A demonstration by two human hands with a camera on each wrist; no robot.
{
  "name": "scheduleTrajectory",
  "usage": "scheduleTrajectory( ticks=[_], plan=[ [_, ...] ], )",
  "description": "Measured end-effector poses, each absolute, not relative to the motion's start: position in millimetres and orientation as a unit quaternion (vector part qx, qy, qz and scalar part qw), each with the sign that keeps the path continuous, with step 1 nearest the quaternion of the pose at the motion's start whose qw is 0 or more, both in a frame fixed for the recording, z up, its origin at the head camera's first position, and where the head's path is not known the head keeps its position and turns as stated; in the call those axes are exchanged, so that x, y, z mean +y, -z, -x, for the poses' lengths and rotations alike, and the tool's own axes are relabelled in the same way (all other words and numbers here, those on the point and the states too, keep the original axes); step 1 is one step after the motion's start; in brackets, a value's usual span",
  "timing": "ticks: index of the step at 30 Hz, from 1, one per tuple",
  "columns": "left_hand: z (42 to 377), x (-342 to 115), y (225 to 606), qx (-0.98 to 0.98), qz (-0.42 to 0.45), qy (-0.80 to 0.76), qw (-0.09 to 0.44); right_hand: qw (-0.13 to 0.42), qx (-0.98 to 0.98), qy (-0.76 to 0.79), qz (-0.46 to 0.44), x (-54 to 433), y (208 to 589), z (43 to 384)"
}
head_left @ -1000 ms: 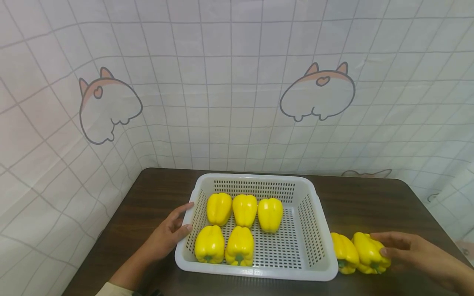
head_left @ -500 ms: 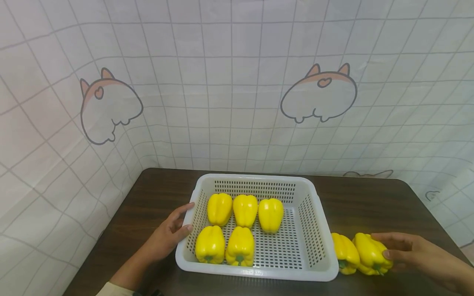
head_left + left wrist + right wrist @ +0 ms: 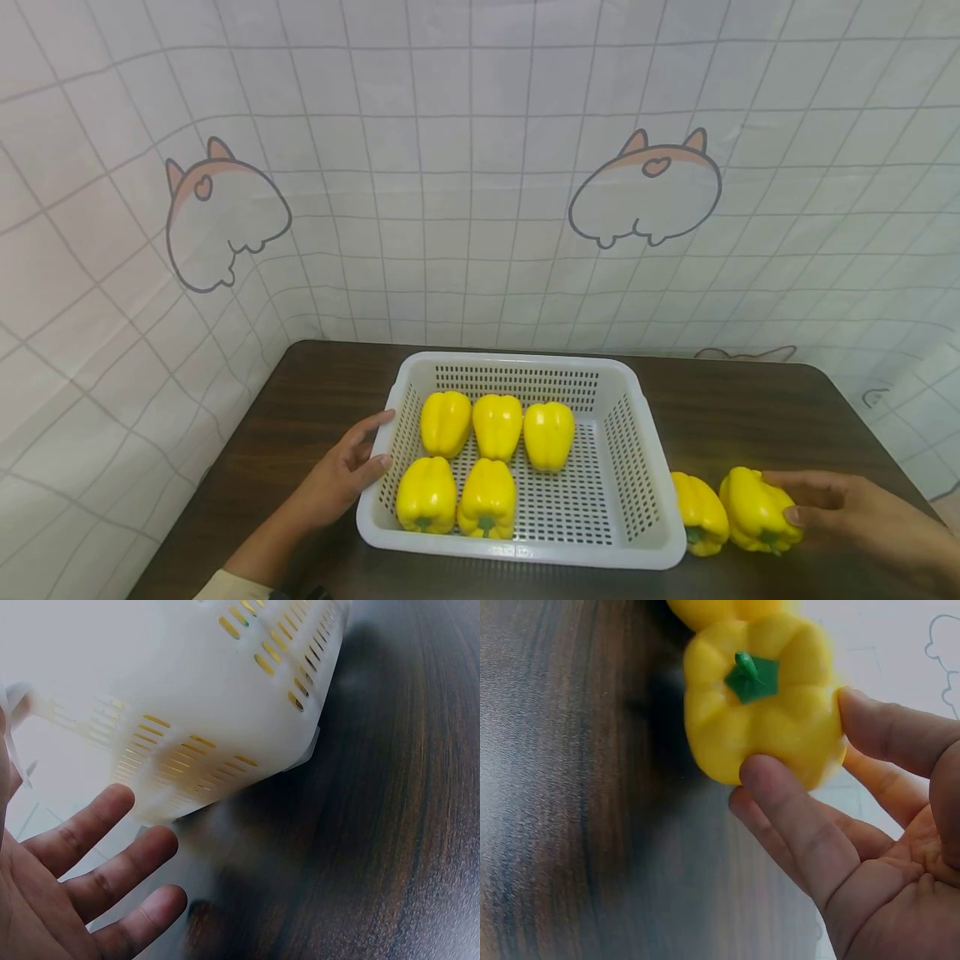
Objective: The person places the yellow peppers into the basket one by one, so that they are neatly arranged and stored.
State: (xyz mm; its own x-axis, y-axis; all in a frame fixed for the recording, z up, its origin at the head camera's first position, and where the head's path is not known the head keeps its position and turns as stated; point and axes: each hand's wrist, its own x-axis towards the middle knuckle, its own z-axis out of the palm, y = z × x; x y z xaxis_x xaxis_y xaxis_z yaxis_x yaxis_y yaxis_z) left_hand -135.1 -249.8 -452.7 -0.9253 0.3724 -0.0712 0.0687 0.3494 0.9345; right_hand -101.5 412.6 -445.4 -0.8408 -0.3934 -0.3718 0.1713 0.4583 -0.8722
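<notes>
A yellow bell pepper [image 3: 761, 510] with a green stem is between the thumb and fingers of my right hand [image 3: 862, 518], to the right of the basket. The right wrist view shows fingertips on the side of the same bell pepper [image 3: 769, 724], its stem end facing the camera. Just left of it sits another yellow pepper [image 3: 701, 512], partly hidden by the basket. My left hand [image 3: 337, 475] rests its thumb and index fingertips on the left rim of the white perforated basket [image 3: 592, 557]. In the left wrist view, its other fingers [image 3: 124, 877] extend loosely outside the basket wall.
Several yellow peppers [image 3: 487, 498] stand in two rows toward the basket's left, beside its bare slotted floor [image 3: 566, 508]. A dark wooden table [image 3: 720, 408] carries everything. Behind it hangs a white gridded curtain [image 3: 480, 192] with cartoon animal prints.
My right hand has shifted slightly right with its bell pepper, opening a small gap from the neighbouring pepper. My left hand and the basket look unchanged.
</notes>
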Motion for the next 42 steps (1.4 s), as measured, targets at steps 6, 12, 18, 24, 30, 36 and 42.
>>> scheduleTrajectory(
  ticks=[6,12,18,24,30,36,42],
  plan=[
    [134,-249,451,0.814,-0.133,-0.549,0.135,0.232,0.842,0.486,0.043,410,436,99],
    [134,-249,451,0.815,-0.134,-0.547,0.134,0.184,0.88,0.436,0.047,408,422,99],
    [134,-249,452,0.808,-0.141,-0.555,0.138,0.124,0.903,0.4,0.101,409,412,101],
    [134,-250,453,0.797,-0.154,-0.567,0.142,0.111,0.91,0.387,0.095,402,399,103],
    [134,-249,451,0.802,-0.143,-0.562,0.142,0.113,0.904,0.404,0.083,391,388,102],
    [133,-249,451,0.803,-0.137,-0.562,0.142,0.11,0.909,0.395,0.076,375,373,98],
    [134,-249,451,0.801,-0.141,-0.563,0.143,0.076,0.913,0.387,0.102,360,364,96]
  ],
)
